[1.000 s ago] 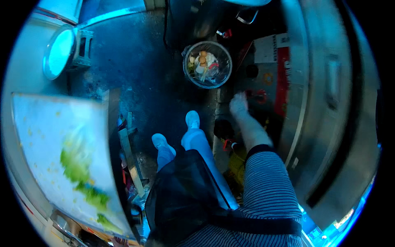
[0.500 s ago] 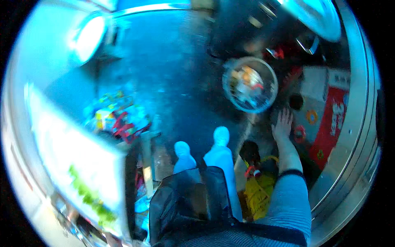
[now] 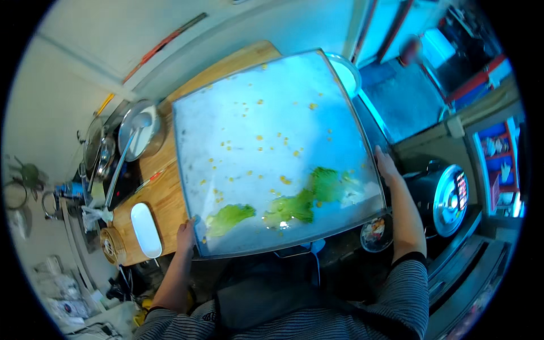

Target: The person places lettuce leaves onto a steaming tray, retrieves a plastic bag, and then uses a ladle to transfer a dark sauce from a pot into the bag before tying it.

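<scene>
The big metal tray (image 3: 283,107) spreads out in front of me, its left side overlapping the wooden table (image 3: 170,209) and its near edge close to my apron (image 3: 266,300); whether its underside rests on anything I cannot see. Yellow bits (image 3: 259,137) lie scattered over it, with green leaves (image 3: 292,207) toward its near edge. My left hand (image 3: 185,237) has its fingers gripping the tray by its near left corner; my right hand (image 3: 386,165) is at the tray's right edge, and I cannot tell whether those fingers close around it. As I judge it, the step in hand is steadying the tray between both hands; shifting it calls for the two sides moving together and the sheet kept near level, or the loose pieces may slide. Just left of the tray's near left corner, the oblong white dish (image 3: 147,229) is what that edge could knock first; farther up the tray's left side stands the steel pan (image 3: 144,133) with a ladle (image 3: 122,164) in it. Off the tray's near right corner, the round container of scraps (image 3: 377,232) and the lidded dark pot (image 3: 451,198) narrow the way. Beyond the far right corner, the floor (image 3: 396,102) looks roomiest to me.
</scene>
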Motion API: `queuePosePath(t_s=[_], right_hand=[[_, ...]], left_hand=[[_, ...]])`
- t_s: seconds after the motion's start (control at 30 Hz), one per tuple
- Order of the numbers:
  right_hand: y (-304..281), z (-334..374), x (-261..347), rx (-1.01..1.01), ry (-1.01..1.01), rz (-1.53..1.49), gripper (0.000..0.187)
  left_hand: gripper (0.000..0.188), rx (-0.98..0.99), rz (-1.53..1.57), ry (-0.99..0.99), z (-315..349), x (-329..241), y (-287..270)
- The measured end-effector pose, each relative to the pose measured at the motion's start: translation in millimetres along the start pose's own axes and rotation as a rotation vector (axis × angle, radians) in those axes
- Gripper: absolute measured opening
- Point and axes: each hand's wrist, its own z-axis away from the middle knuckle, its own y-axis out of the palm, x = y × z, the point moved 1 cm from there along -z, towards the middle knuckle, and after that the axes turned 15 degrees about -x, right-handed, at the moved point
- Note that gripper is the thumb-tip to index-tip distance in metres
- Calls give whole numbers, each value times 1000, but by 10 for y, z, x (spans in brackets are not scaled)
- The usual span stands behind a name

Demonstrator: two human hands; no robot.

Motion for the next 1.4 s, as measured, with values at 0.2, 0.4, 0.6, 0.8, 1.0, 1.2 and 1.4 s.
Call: queuePosePath(t_s=[0.2, 0.4, 0.6, 0.8, 1.0, 1.2, 1.4], right_hand=[[38, -552, -553, -62, -51, 126, 76], [-638, 348, -607, -331, 58, 112, 71], [-1957, 1379, -1022, -740, 107, 120, 65], [-2565, 2768, -1114, -848, 474, -185, 64], [-2633, 3412, -1501, -932, 492, -307, 67], [-2517, 3834, -1640, -1076, 394, -429, 62], [-2304, 4096, -1460, -1143, 472, -370, 67]], left_hand=[[47, 157, 241, -188, -46, -204, 109], [36, 312, 471, -238, -258, -441, 125], [40, 617, 552, -255, -151, -1044, 834], [39, 830, 428, -233, 488, -1658, 1008], [33, 936, 512, -143, 406, -1691, 1408], [31, 960, 586, -69, 597, -1710, 1332], [29, 948, 583, -135, 808, -1934, 827]])
